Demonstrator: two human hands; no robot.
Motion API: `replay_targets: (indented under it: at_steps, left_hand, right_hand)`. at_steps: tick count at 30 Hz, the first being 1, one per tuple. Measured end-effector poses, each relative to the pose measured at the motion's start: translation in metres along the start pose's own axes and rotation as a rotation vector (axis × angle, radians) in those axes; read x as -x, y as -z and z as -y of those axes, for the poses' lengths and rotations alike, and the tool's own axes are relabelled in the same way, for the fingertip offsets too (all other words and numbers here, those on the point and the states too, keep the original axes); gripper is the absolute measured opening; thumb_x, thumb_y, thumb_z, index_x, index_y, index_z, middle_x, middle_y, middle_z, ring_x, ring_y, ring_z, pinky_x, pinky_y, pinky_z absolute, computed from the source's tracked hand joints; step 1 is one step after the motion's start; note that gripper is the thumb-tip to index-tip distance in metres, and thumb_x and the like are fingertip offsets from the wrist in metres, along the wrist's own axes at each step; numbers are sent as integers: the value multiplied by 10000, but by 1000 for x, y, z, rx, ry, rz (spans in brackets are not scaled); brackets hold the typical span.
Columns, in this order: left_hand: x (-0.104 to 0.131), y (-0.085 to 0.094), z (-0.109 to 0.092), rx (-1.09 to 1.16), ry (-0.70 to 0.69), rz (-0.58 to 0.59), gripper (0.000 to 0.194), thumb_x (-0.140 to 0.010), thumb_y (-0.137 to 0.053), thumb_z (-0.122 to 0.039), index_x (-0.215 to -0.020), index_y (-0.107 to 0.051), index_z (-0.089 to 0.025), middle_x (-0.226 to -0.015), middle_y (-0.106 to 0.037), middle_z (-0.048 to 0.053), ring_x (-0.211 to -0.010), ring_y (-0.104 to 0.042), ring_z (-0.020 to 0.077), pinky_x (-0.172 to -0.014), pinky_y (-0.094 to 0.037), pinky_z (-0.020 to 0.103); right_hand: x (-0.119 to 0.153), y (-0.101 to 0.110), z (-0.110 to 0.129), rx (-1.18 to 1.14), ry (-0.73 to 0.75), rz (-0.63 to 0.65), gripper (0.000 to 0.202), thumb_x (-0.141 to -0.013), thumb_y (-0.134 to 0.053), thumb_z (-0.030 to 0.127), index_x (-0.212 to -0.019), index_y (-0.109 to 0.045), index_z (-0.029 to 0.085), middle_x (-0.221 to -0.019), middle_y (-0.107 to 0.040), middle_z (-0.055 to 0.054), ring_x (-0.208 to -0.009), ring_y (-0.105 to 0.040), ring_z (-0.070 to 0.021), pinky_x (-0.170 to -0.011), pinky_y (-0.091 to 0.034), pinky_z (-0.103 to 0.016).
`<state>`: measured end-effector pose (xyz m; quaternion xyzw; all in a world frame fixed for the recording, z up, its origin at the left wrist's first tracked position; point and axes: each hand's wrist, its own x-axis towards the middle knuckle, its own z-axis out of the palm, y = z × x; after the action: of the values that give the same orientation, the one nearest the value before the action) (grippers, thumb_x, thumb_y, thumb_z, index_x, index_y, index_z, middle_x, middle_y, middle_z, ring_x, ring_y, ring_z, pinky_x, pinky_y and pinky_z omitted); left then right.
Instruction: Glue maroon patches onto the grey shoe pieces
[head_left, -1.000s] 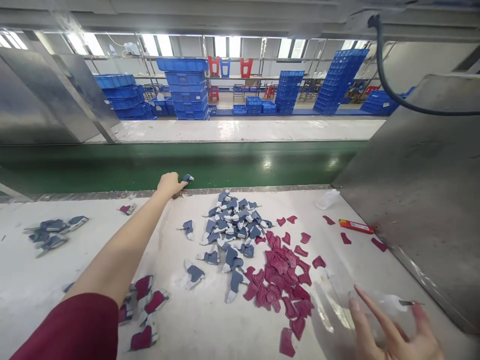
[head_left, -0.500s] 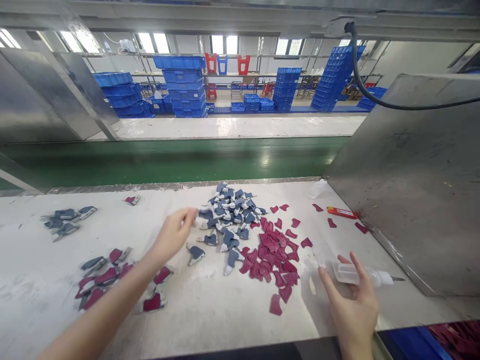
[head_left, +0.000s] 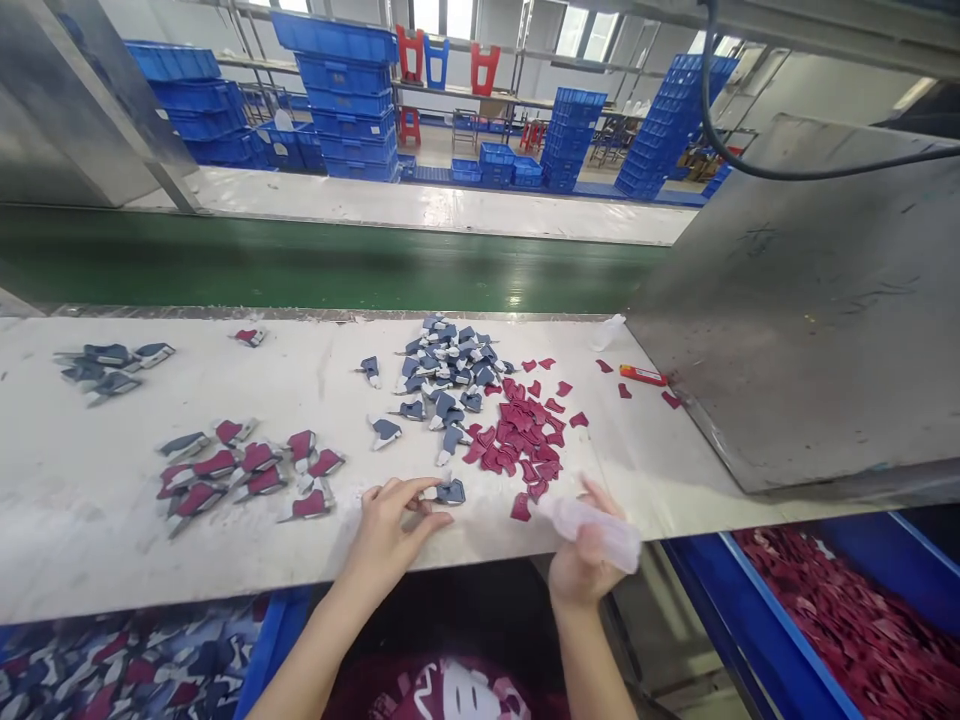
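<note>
- Since half a second ago, the left hand (head_left: 397, 522) has come from the left of the blue-grey pile (head_left: 450, 360) to near the bench's (head_left: 480, 535) front edge, bringing one blue-grey part (head_left: 452, 491); the right hand's bottle (head_left: 604, 533) has swung round, narrow end now leftward.
- Left hand: forefinger and thumb narrowly around the part's pale end, the part low over the bench or resting on it; I cannot tell which. So light a hold could let it twist or slip if pushed.
- Right hand (head_left: 579, 572): wrapped around the translucent bottle, motion-blurred. A hasty swing could send its tip into the left fingers.
- Near that tip lies a loose dark red piece (head_left: 520, 507), with the dark red pile (head_left: 525, 430) behind. An accidental squeeze might drip onto them, if the bottle holds liquid.
- Both hands work close to the edge; a sleeve or wrist brushing the bench could knock pieces off, perhaps towards the crate of red pieces (head_left: 791, 640) at lower right.
</note>
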<state>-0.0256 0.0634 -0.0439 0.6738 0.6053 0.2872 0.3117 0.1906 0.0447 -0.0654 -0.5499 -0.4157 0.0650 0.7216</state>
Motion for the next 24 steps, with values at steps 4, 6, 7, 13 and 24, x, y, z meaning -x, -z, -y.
replay_targets:
  at_steps: [4,6,7,13,24]
  left_hand:
    - [0,-4,4,-46,-38,-62,190,-791,-707,-409,-903,-711,-255,-821,-726,17,-776,-643,229,-858,-392,425]
    - [0,-7,5,-71,-67,-74,162,-805,-697,-386,-902,-702,-257,-819,-729,12,-760,-639,223,-833,-388,417]
    - [0,-8,5,-80,-80,-77,152,-814,-688,-380,-904,-698,-259,-821,-730,9,-758,-637,221,-826,-386,412]
    - [2,-10,8,-117,-111,-73,118,-830,-685,-339,-915,-687,-258,-816,-720,-10,-771,-635,213,-822,-354,390]
    - [1,-9,6,-135,-106,-51,110,-825,-697,-310,-920,-678,-259,-803,-703,-17,-778,-622,204,-839,-323,390]
  right_hand:
    - [24,-16,10,21,47,243,223,-824,-674,319,-940,-726,135,-839,-742,-106,-696,-715,-241,-601,-580,-346]
    - [28,-23,13,31,35,302,180,-833,-671,290,-921,-730,144,-816,-743,-97,-690,-721,-237,-602,-588,-338]
    - [29,-25,13,37,26,315,171,-838,-669,284,-915,-731,144,-811,-743,-97,-687,-723,-235,-602,-590,-334]
    - [29,-29,8,88,1,327,160,-845,-683,263,-924,-733,133,-860,-756,-113,-755,-737,-248,-680,-602,-348]
    - [29,-30,8,119,5,323,167,-852,-677,276,-915,-738,135,-854,-759,-108,-746,-742,-253,-682,-608,-348]
